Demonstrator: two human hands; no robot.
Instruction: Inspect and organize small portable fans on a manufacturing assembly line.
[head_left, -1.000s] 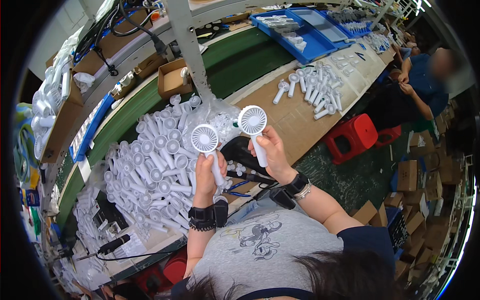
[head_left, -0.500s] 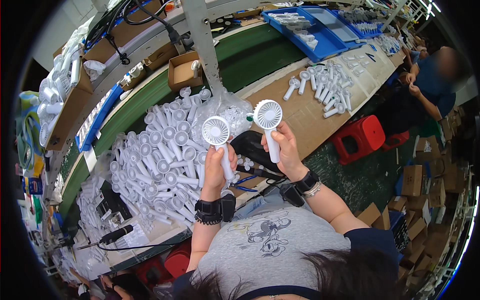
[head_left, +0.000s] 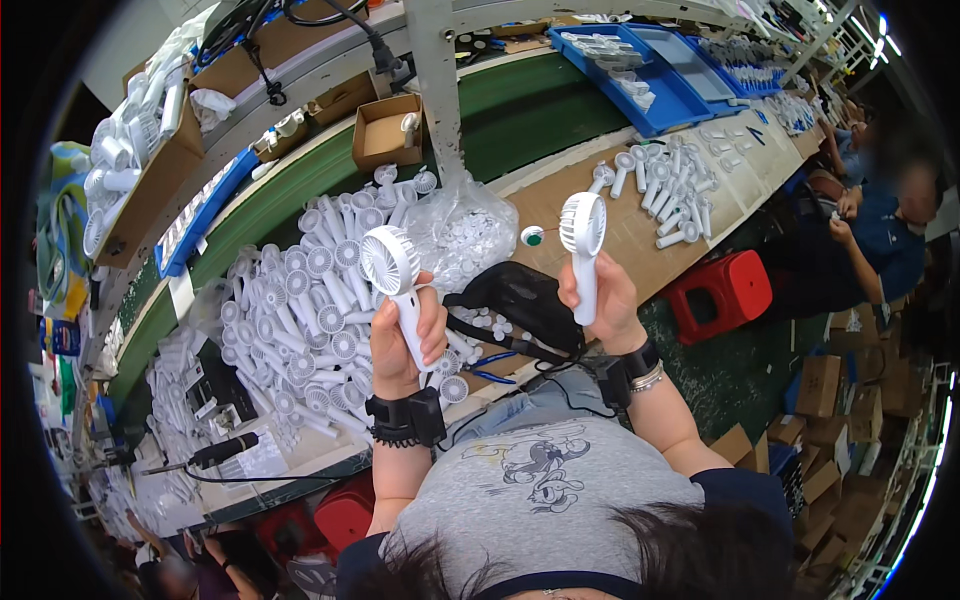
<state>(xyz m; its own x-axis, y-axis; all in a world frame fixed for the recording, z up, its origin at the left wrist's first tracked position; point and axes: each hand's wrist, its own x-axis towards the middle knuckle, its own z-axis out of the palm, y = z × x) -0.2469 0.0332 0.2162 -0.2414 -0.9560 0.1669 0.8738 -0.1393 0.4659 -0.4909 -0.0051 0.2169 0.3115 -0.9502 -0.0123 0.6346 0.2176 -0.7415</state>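
1. Desk [head_left: 650, 250] views suffer toward the dark lens rim, which cuts off the room; lower fans in the pile [head_left: 300, 320] are hidden under upper ones; contents of the clear bag [head_left: 465, 230] are hard to make out.
2. Bare cardboard lies right of the right fan [head_left: 583, 225], up to the desk's edge; the pile crowds the left.
3. Left fingers [head_left: 433, 325] wrap the left fan's [head_left: 390, 260] handle, its head above them; right fingers [head_left: 569, 287] grip the right fan's handle, head likewise above.
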